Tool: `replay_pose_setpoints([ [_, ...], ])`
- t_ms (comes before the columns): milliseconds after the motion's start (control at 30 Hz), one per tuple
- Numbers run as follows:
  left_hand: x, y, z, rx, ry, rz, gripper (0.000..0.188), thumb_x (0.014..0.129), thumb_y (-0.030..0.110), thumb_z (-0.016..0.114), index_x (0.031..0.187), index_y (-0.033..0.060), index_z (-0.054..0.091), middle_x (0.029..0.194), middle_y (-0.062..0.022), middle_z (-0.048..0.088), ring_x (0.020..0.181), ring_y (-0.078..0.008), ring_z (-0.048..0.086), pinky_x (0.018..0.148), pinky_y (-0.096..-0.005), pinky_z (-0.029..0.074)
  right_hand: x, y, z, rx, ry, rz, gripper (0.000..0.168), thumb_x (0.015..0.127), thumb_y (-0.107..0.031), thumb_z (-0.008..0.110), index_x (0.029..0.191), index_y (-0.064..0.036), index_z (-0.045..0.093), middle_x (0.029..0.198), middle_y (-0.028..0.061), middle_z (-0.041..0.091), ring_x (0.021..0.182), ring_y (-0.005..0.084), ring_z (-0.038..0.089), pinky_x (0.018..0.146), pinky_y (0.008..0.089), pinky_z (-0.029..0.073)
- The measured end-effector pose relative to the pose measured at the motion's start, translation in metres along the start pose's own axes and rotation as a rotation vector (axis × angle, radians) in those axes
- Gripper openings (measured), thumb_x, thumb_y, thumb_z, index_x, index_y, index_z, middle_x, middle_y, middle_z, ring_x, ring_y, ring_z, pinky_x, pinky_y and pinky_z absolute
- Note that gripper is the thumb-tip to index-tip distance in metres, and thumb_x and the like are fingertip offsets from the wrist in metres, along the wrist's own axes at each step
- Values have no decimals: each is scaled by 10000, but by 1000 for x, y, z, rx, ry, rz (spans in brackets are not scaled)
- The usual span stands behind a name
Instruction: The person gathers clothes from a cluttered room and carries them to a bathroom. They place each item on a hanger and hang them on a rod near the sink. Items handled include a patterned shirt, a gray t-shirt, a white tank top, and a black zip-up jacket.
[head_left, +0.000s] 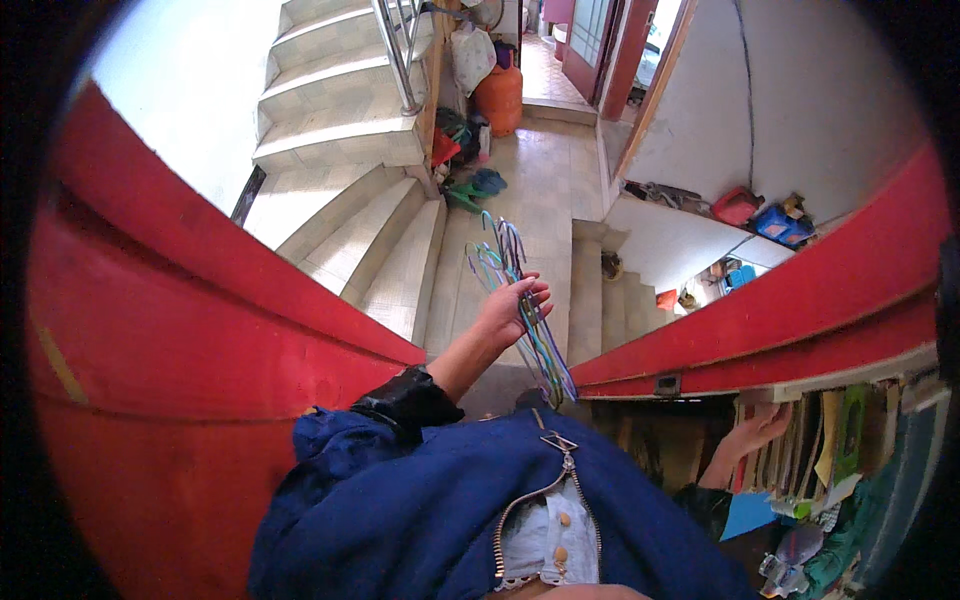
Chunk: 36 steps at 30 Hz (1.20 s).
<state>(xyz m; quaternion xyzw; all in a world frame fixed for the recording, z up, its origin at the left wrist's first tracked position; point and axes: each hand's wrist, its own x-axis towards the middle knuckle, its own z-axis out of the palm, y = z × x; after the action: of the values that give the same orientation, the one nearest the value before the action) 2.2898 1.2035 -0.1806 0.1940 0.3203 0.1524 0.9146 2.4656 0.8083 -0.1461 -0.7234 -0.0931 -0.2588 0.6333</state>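
A bunch of thin coloured clothes hangers (538, 349) is gripped in my left hand (510, 309), in front of my blue jacket. Their hooks point away from me, over the tiled floor. On the right, my right hand (756, 429) is by the inner edge of a red door (750, 358), in front of a row of upright books or folders (802, 442). Its fingers are partly hidden and unclear, so I cannot tell whether it touches the door or holds anything.
Red door panels (187, 300) flank me. Tiled stairs (345, 112) with a metal rail (399, 67) rise ahead on the left; other steps (626, 307) lie to the right. An orange gas cylinder (499, 101) and bags stand along the passage, before an open doorway.
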Motion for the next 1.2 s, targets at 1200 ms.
replay_pose_setpoints([
  [1200, 358, 90, 116, 110, -67, -231, 193, 908, 133, 387, 1058, 64, 486, 1001, -110, 604, 791, -215, 608, 690, -376, 512, -109, 158, 233, -348, -548, 780, 322, 900, -257, 472, 1118, -20, 459, 980, 92, 519, 815, 169, 512, 673, 282, 451],
])
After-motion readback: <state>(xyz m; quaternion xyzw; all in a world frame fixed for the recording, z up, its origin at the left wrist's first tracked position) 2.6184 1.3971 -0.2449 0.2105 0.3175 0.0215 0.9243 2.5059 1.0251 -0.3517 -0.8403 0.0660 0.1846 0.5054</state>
